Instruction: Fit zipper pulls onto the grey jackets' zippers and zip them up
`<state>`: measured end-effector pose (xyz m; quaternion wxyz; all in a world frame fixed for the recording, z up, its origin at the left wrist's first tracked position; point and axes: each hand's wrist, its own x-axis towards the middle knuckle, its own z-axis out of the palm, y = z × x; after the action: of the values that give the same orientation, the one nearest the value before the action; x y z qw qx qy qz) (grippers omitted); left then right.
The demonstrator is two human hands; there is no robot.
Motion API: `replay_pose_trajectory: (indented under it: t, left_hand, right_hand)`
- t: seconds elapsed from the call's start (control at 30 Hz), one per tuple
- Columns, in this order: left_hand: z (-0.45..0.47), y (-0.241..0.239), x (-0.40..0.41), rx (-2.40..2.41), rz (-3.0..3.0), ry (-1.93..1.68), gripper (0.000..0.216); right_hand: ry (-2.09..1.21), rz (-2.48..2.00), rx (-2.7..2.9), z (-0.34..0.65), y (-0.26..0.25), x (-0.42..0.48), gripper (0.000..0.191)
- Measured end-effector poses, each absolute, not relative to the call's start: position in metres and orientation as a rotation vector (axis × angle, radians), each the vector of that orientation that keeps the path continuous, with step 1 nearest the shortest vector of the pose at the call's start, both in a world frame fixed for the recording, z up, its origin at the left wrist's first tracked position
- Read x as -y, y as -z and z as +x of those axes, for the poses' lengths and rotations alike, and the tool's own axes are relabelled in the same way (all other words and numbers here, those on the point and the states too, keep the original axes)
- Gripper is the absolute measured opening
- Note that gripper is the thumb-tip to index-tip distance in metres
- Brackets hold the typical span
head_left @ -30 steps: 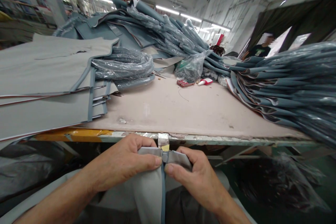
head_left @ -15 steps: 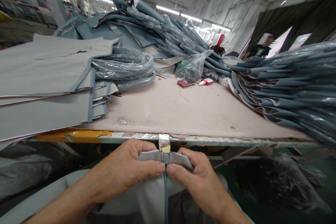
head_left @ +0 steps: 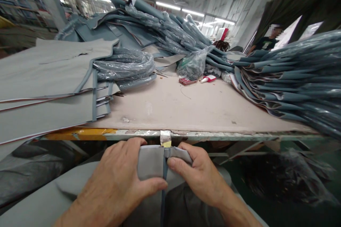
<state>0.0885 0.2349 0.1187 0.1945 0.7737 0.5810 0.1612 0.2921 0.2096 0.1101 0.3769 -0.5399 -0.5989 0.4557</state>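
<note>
I am holding a grey fabric piece (head_left: 151, 163) between both hands, just in front of the near edge of the surface (head_left: 165, 110) and low in the head view. My right hand (head_left: 204, 172) is keeping a narrow grip: its thumb is pressing the front beside a blue-grey strip (head_left: 163, 198), and its fingers are curling behind the upper edge. My left hand (head_left: 119, 172) is holding the fabric too, but its grip is standing wide, the fingers reaching behind the upper edge and the thumb lying lower, its tip at the strip. I cannot tell how firmly that thumb is pressing. The strip is running down the fabric between the two thumbs. Just beyond it, a silver and yellow tab (head_left: 165, 137) is sitting at the surface's edge.

On the surface, grey panels with blue-grey borders (head_left: 53, 67) are lying stacked at the left, with a plastic-wrapped bundle (head_left: 125, 65) just beside them. A long blue-grey heap (head_left: 165, 30) is rising at the back, and many folded pieces (head_left: 266, 85) are spreading along the right. Near the middle, a small red item (head_left: 187, 81) and a red and white bottle (head_left: 208, 78) are lying before a clear plastic bag (head_left: 193, 64). Another person (head_left: 269, 40) is showing far off at the right.
</note>
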Motion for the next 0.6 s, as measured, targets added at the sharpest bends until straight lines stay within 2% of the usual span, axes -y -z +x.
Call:
replay_pose_trajectory:
  t: [0.1,0.2,0.5,0.6]
  left_hand:
    - [0.085,-0.121,-0.239,-1.329,1.95,-0.316,0.028]
    - [0.082,-0.121,-0.244,-1.079,1.74,-0.385,0.019]
    - [0.09,-0.122,-0.241,-1.119,1.606,-0.48,0.016]
    - [0.097,-0.117,-0.238,-1.142,1.573,-0.534,0.037]
  right_hand:
    - [-1.137,-1.351,1.608,0.294,-0.109,-0.209,0.027]
    - [-1.142,-1.337,1.644,0.297,-0.109,-0.209,0.025]
    - [-1.161,-1.298,1.639,0.297,-0.113,-0.212,0.026]
    - [-1.129,-1.323,1.62,0.295,-0.114,-0.212,0.027]
